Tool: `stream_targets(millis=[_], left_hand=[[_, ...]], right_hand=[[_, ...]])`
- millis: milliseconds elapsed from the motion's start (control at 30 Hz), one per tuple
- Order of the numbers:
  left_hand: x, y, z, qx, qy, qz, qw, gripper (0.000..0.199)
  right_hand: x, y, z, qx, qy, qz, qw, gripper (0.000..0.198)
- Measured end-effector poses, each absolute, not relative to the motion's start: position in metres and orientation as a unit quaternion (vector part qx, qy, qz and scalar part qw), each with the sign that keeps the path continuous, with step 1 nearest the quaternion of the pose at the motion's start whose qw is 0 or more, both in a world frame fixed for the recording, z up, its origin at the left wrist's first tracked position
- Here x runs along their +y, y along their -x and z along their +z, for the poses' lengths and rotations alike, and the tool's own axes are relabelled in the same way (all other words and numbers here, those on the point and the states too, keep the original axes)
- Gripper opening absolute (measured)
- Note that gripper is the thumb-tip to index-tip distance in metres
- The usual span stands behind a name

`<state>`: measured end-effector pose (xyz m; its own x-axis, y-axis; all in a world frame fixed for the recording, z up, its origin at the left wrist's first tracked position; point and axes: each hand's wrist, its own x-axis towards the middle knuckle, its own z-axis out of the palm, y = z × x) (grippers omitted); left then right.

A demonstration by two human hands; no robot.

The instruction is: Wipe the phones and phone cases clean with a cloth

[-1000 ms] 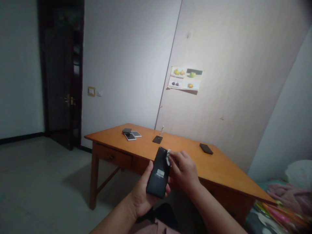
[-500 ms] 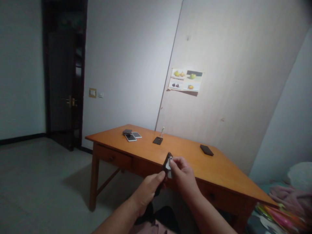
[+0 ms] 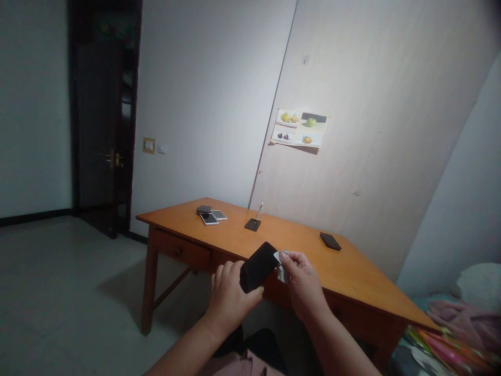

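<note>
I see the left hand (image 3: pixel 227 295) wrapped around one end of a black phone (image 3: pixel 258 267), up in the air by the table's (image 3: pixel 301 245) front edge. The right hand (image 3: pixel 303 279) pinches a crumpled white wipe (image 3: pixel 283 271) at the phone's other end. Maybe they touch; it's too dim to be sure. A little clear bottle (image 3: pixel 260 213) stands behind a flat black thing (image 3: pixel 252 225).

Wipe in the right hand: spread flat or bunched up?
Bunched up: the white wipe, pinched in the right hand, has crumpled, uneven edges.
</note>
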<state>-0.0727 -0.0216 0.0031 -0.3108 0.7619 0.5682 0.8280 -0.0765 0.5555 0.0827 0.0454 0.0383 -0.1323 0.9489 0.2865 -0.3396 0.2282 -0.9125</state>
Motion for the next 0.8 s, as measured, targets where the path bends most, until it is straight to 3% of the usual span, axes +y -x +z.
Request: stream_targets(millis=[200, 333, 467, 633, 800], left_hand=[[-0.026, 0.068, 0.006, -0.694, 0.580, -0.404, 0.138, 0.052], [-0.029, 0.068, 0.009, -0.686, 0.583, -0.398, 0.176, 0.056], [-0.031, 0.070, 0.010, -0.684, 0.582, -0.395, 0.192, 0.056], [-0.031, 0.068, 0.007, -0.678, 0.591, -0.393, 0.192, 0.060], [-0.032, 0.066, 0.009, -0.665, 0.595, -0.407, 0.193, 0.058]], right_hand=[[0.020, -0.072, 0.022, -0.558, 0.271, 0.585, 0.522, 0.041], [0.029, -0.074, 0.027, -0.550, 0.292, 0.575, 0.531, 0.042], [0.045, -0.080, 0.030, -0.516, 0.316, 0.562, 0.564, 0.042], [0.027, -0.075, 0.021, -0.540, 0.292, 0.581, 0.534, 0.037], [0.021, -0.073, 0.035, -0.540, 0.319, 0.575, 0.526, 0.044]])
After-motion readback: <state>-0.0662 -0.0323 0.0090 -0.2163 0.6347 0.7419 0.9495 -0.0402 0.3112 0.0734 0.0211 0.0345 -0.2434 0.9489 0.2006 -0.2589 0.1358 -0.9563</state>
